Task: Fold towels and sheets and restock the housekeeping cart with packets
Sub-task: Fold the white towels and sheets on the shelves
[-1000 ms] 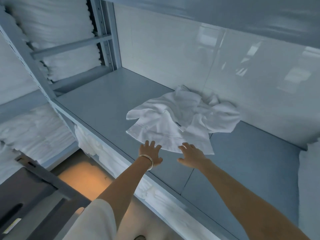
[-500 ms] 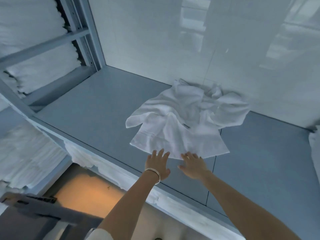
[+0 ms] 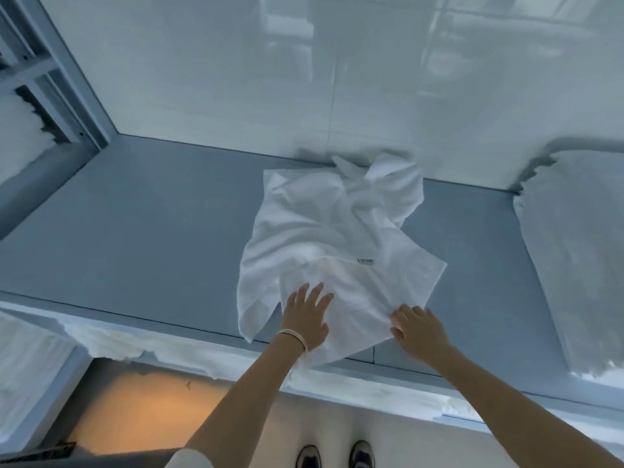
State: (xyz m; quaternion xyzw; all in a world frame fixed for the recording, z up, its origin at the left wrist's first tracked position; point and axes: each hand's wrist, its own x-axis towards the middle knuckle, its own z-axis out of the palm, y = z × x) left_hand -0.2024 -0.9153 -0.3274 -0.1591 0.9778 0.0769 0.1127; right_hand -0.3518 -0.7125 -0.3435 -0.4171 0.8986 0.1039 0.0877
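Towel (image 3: 324, 238) being flattened on the shelf (image 3: 135, 224) ahead of the first fold.

Towel is lying crumpled mid-shelf, far end bunched against the back wall (image 3: 236, 79), near corner overhanging the front edge. Left hand (image 3: 305, 317) is being pressed flat on the near edge, fingers straight and spread, nothing gripped. Right hand (image 3: 417, 327) is being rested on the near right corner, fingers bent at the hem; whether the cloth is being pinched cannot be told. Judgement: the near edge should be pinned by one hand while the other is swept outward toward the wall, so creases are being pushed out, not dragged in. Corners should be squared before folding. Tag (image 3: 365, 261) is best kept inside. A folded stack (image 3: 574, 248) is sitting well to the right and should be left undisturbed.
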